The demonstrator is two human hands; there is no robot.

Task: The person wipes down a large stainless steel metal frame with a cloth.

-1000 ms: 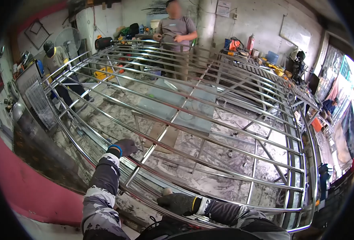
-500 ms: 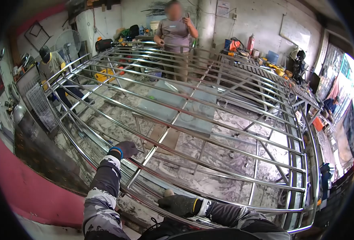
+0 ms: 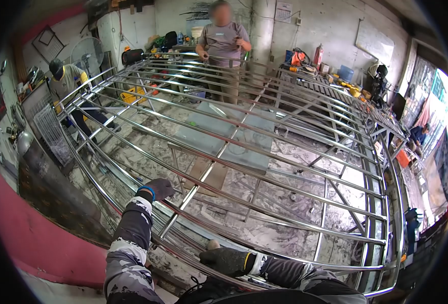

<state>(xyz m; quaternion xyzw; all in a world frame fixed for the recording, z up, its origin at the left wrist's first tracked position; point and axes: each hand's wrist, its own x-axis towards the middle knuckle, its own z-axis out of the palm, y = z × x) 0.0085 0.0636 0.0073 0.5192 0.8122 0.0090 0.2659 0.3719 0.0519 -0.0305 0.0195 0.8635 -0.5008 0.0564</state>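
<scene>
A large frame of shiny metal tubes (image 3: 227, 143) spreads out in front of me, with long curved bars and crosspieces. My left hand (image 3: 159, 189), in a dark glove with a blue band at the wrist, is closed over one of its tubes on the near left side. Lower and closer to my body, my right hand (image 3: 226, 259) wears a dark glove with a yellow-edged cuff. It is closed at the frame's nearest tube; its fingers are partly hidden underneath, and a pale tip shows at its upper edge.
Across the frame stands a person (image 3: 224, 43); another person (image 3: 64, 83) bends at the far left corner. A grey sheet (image 3: 203, 126) lies on the stained floor below. A cluttered slatted bench (image 3: 315, 78) stands at back right. A pink wall (image 3: 36, 233) borders the left.
The person across the frame has lowered a raised hand to chest height. The person at left has shifted slightly, raising an arm. My own hands and the frame stay put.
</scene>
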